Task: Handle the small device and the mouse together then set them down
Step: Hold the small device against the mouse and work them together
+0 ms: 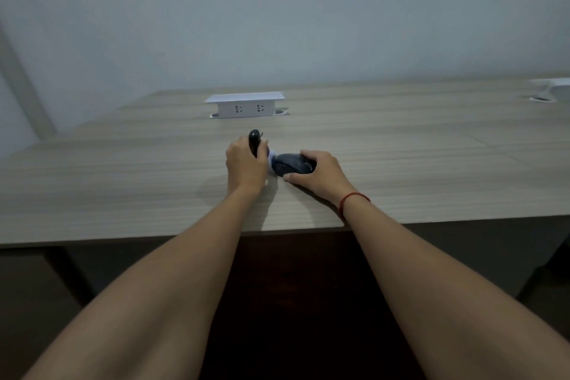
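Observation:
My left hand is closed around a small black device, which stands upright with its rounded top poking above my fingers. Just to its right, a dark computer mouse lies on the wooden table. My right hand rests over the mouse's right end, fingers on top and thumb along its near side. A bit of something pale shows between the two hands, too hidden to identify. A red string circles my right wrist.
A white pop-up socket box stands on the table behind my hands. Another white object sits at the far right edge. The table's front edge runs just below my wrists, and a pale wall rises behind.

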A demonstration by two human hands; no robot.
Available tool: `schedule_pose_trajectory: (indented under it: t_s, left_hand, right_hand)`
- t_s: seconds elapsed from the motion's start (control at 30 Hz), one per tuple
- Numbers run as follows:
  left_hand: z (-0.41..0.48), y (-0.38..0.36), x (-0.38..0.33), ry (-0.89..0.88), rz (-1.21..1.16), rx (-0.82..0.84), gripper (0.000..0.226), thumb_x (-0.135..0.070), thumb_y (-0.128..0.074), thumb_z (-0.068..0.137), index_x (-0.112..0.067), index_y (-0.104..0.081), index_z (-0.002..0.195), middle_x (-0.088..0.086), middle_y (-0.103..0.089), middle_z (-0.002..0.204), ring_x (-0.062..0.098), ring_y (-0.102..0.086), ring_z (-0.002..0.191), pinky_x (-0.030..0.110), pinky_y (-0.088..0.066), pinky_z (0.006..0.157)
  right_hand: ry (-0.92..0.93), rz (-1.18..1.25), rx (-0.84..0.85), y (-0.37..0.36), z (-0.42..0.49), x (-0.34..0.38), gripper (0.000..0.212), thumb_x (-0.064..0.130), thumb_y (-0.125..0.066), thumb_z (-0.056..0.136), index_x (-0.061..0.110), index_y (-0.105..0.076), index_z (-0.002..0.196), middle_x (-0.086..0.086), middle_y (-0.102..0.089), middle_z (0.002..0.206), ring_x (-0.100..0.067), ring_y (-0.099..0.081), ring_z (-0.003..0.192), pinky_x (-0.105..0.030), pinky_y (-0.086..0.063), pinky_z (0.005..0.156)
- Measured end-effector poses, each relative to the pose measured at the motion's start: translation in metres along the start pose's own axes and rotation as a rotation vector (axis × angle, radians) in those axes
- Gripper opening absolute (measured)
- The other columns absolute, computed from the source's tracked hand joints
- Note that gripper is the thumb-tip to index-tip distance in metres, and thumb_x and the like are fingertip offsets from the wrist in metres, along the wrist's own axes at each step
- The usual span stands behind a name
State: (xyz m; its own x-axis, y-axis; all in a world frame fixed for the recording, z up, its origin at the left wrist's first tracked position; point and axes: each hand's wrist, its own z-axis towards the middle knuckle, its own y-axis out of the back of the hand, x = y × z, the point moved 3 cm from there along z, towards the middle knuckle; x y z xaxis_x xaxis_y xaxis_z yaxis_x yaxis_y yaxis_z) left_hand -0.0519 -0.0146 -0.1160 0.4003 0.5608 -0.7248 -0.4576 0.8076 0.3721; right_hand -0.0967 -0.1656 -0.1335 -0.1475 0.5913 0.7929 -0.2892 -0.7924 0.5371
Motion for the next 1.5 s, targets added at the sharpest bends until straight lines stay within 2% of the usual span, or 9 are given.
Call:
schedule_pose_trajectory:
  t_s: [0.1,0.37,0.67,0.8,0.9,1.03,1.23,1.37,1.5]
  left_hand:
    - [0.003,0.001,-0.015,0.000,-0.086,-0.028,0.026,-0.025,-0.058,0.093,0.000,-0.064,0.091,0.015,-0.064,0.091,0.025,-0.058,0.086,0.034,-0.047,0.076]
    - [0.007,-0.003,0.005,0.129,0.032,0.131,0.029,-0.025,-0.062,0.090,0.002,-0.065,0.081,0.011,-0.060,0.079,0.022,-0.054,0.075,0.027,-0.037,0.065]
    - [0.002,-0.001,-0.013,0.070,-0.126,0.003,0.026,-0.027,-0.066,0.085,-0.001,-0.068,0.082,0.007,-0.063,0.075,0.019,-0.058,0.073,0.026,-0.045,0.065]
    - [-0.009,-0.007,0.004,0.149,-0.034,0.030,0.024,-0.024,-0.066,0.086,-0.001,-0.067,0.090,0.014,-0.068,0.090,0.021,-0.061,0.082,0.028,-0.046,0.069]
    - [-0.010,-0.003,-0.001,0.216,-0.095,-0.017,0.019,-0.020,-0.068,0.084,-0.001,-0.069,0.086,0.011,-0.068,0.084,0.019,-0.063,0.077,0.029,-0.053,0.070]
    - [-0.013,-0.007,-0.007,0.269,-0.232,0.014,0.019,-0.019,-0.071,0.075,-0.002,-0.067,0.068,0.012,-0.070,0.070,0.027,-0.071,0.068,0.042,-0.061,0.065]
    - [-0.016,-0.010,0.003,0.369,-0.174,0.011,0.019,-0.022,-0.068,0.083,-0.004,-0.068,0.076,0.016,-0.071,0.086,0.029,-0.069,0.080,0.035,-0.058,0.075]
    - [-0.014,-0.006,0.010,0.417,-0.312,0.157,0.024,-0.019,-0.067,0.086,-0.015,-0.058,0.065,0.008,-0.066,0.071,0.026,-0.071,0.067,0.038,-0.062,0.070]
    - [-0.011,0.002,0.014,0.431,-0.438,0.413,0.015,-0.017,-0.069,0.087,-0.009,-0.063,0.076,0.012,-0.069,0.082,0.029,-0.071,0.072,0.035,-0.062,0.073]
  right_hand:
    - [-0.008,0.004,0.006,-0.001,-0.002,0.004,0.059,0.029,-0.074,0.082,0.005,-0.053,0.132,-0.010,-0.060,0.129,-0.012,-0.051,0.103,-0.023,-0.040,0.088]
    - [-0.039,0.041,-0.051,0.005,-0.005,0.008,0.040,0.021,-0.063,0.089,0.000,-0.061,0.123,-0.016,-0.064,0.125,-0.026,-0.059,0.114,-0.028,-0.045,0.089]
    - [-0.038,0.050,-0.083,0.005,-0.004,0.006,0.039,0.022,-0.066,0.087,-0.005,-0.062,0.115,-0.021,-0.065,0.119,-0.032,-0.060,0.112,-0.037,-0.048,0.094]
    - [-0.036,0.048,-0.091,0.004,-0.003,0.003,0.040,0.021,-0.067,0.087,-0.001,-0.062,0.120,-0.016,-0.066,0.120,-0.024,-0.061,0.106,-0.033,-0.048,0.090]
    - [-0.038,0.047,-0.085,0.002,0.001,0.000,0.047,0.026,-0.069,0.086,0.006,-0.059,0.128,-0.006,-0.065,0.119,-0.014,-0.057,0.103,-0.024,-0.043,0.086]
    - [-0.055,0.048,-0.104,0.000,0.005,-0.005,0.027,0.028,-0.071,0.083,0.012,-0.066,0.104,-0.001,-0.065,0.097,-0.015,-0.059,0.090,-0.021,-0.045,0.069]
    - [-0.028,0.000,-0.104,-0.002,0.005,-0.008,0.048,0.037,-0.072,0.078,0.010,-0.065,0.116,-0.002,-0.068,0.110,-0.017,-0.062,0.102,-0.021,-0.047,0.077]
    - [-0.032,-0.011,-0.136,0.000,0.006,-0.009,0.061,0.040,-0.074,0.079,0.009,-0.059,0.129,-0.005,-0.064,0.126,-0.020,-0.059,0.115,-0.028,-0.048,0.092]
    - [-0.034,-0.043,-0.169,0.000,0.009,-0.011,0.054,0.037,-0.070,0.083,0.008,-0.060,0.127,-0.009,-0.066,0.124,-0.023,-0.061,0.113,-0.026,-0.045,0.085]
